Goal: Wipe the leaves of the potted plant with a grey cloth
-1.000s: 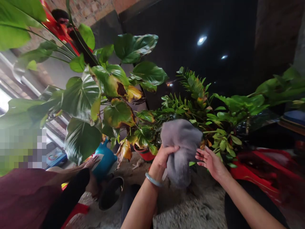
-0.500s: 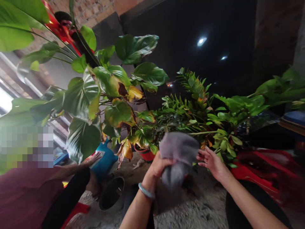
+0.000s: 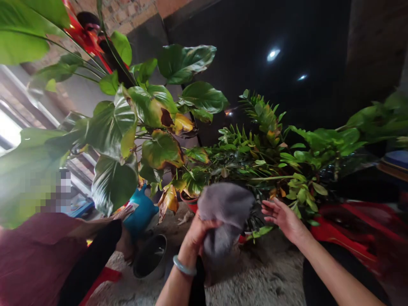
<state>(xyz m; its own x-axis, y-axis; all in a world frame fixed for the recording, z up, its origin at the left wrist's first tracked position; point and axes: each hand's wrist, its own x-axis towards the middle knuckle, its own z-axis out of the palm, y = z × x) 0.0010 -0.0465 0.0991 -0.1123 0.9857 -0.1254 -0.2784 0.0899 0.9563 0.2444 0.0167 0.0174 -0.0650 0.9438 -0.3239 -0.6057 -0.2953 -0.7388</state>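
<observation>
My left hand [image 3: 196,236] grips a grey cloth [image 3: 225,212], which bunches up over the lower leaves of a small-leaved green plant [image 3: 261,163]. A pale bangle sits on that wrist. My right hand [image 3: 282,216] is open, fingers spread, palm under the plant's leaves just right of the cloth. The plant stands in a red pot [image 3: 191,204], mostly hidden by foliage.
A big-leaved plant [image 3: 127,127] with yellowing leaves fills the left. Another person in a maroon top [image 3: 35,255] sits at lower left, a hand [image 3: 123,212] on a blue watering can [image 3: 142,212]. A dark round pot [image 3: 149,257] lies on the rough floor. Red objects [image 3: 347,229] lie at right.
My left hand and the grey cloth have moved down and left across the plant's leaves. My right hand has stayed open in nearly the same place.
</observation>
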